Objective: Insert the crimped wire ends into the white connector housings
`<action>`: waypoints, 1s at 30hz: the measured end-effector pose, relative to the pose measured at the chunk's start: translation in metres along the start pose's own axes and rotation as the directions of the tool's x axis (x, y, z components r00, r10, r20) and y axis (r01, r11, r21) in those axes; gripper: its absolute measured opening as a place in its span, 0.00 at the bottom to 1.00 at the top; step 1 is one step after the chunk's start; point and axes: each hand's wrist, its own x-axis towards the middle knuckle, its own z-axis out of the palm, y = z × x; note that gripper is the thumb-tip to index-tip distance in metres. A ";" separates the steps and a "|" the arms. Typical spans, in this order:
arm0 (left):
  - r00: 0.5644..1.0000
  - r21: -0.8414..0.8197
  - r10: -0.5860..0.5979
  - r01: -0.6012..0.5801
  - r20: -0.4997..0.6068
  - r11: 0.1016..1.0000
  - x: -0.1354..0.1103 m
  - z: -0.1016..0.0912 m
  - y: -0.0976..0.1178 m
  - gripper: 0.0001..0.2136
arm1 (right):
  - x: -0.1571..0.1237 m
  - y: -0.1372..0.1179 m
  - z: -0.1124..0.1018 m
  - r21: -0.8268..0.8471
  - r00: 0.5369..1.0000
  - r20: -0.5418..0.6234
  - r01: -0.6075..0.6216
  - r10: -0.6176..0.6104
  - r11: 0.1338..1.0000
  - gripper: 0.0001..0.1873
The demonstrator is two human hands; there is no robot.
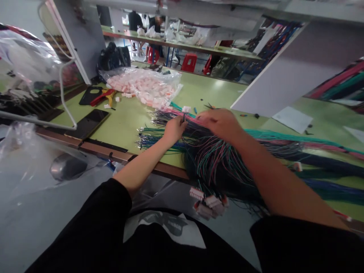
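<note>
My left hand (174, 131) is closed, thumb and finger pinched around a small white connector (186, 109) with dark wires running down from it. To its right, my right hand (221, 122) is curled shut above the bundle, slightly smeared by motion; whatever its fingertips grip is too small to make out. Pink wires (178, 113) pass beneath both hands. Nearer the table edge lie green and blue wires (148, 141) with bare metal terminals at their left ends. Finished-looking white connectors (209, 203) hang in a cluster from wires over the front edge.
A clear bag of pale pink-white connectors (145, 85) lies at the back. Red-and-yellow pliers (102, 96) and a black phone (88, 123) are on the left. Paper (293, 119) lies right of a white partition (284, 72). Co-workers (135, 21) are at a far bench.
</note>
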 end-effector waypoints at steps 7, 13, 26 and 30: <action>0.985 0.558 -0.067 -0.033 0.157 0.829 -0.014 -0.016 0.029 0.17 | 0.005 0.120 0.005 -0.246 0.748 0.025 -0.638 0.663 0.729 0.23; 0.986 0.614 0.025 -0.124 0.167 0.780 -0.034 -0.045 0.054 0.14 | 0.002 0.151 0.044 -0.358 0.616 0.069 -0.719 0.785 0.596 0.27; 0.520 0.266 0.639 -0.849 0.566 0.456 -0.111 0.033 0.084 0.14 | 0.021 0.086 -0.007 -0.091 0.908 -0.084 -0.417 0.410 0.904 0.24; 0.382 0.159 0.632 -0.911 0.674 0.381 -0.116 0.035 0.078 0.15 | 0.011 0.035 -0.009 0.064 0.984 -0.033 -0.173 0.175 0.983 0.20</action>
